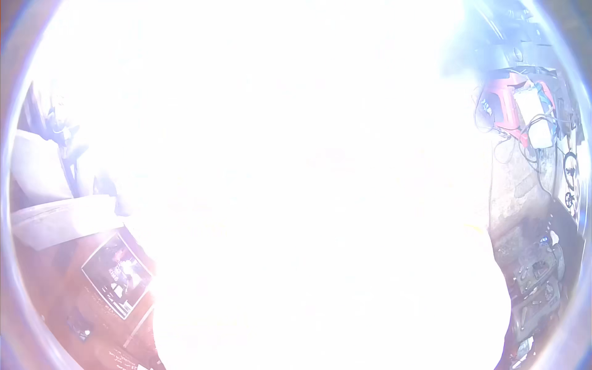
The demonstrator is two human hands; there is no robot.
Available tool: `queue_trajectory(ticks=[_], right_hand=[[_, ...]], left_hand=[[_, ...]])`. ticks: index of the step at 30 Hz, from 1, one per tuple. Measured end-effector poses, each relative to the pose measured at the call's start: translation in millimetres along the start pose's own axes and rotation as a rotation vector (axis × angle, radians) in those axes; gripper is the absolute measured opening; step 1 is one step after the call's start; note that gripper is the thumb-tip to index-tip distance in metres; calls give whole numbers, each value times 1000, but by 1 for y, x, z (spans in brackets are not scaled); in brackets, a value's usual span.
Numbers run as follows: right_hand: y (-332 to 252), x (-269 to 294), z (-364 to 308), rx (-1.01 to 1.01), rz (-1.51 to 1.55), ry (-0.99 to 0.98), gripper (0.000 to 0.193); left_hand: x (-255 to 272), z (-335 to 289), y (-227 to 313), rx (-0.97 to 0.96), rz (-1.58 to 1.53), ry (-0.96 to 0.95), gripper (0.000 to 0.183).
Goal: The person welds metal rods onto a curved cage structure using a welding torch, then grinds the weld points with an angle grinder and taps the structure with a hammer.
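Fingers lost in white glare, grip cannot be told, red machine (507,105) far right, printed sheet (117,274) lower left.

You see white glare (296,185) washing out the middle; a red machine (502,102) with white boxes at right; a reddish-brown surface (55,290) at left.

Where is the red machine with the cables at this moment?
In the head view the red machine sits at the upper right, beside the white glare that fills the middle. A white box and tangled cables lie against it.
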State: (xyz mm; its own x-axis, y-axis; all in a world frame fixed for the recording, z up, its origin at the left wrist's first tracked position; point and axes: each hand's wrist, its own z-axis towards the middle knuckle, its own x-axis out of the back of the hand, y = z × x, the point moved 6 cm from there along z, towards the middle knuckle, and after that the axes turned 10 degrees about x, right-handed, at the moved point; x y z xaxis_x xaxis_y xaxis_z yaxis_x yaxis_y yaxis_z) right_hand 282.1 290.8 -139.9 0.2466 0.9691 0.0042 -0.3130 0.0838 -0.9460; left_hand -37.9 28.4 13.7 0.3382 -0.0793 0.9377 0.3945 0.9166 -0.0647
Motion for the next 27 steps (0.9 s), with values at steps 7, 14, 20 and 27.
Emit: queue_trajectory(ticks=[7, 14, 20, 27], right_hand=[[4, 17, -5, -152, -126, 132, 39], [4, 26, -12, -232, -438, 10, 49], [10, 29, -16, -195, -325, 30, 51], [1, 23, -6, -115, -405, -18, 49]], left_hand=[[-13, 5, -5, 208, -296, -141, 61], [10, 2, 21, -8, 54, 0, 68], [6, 5, 6, 21, -173, -89, 49], [-26, 3, -19, 77, -372, -135, 59]])
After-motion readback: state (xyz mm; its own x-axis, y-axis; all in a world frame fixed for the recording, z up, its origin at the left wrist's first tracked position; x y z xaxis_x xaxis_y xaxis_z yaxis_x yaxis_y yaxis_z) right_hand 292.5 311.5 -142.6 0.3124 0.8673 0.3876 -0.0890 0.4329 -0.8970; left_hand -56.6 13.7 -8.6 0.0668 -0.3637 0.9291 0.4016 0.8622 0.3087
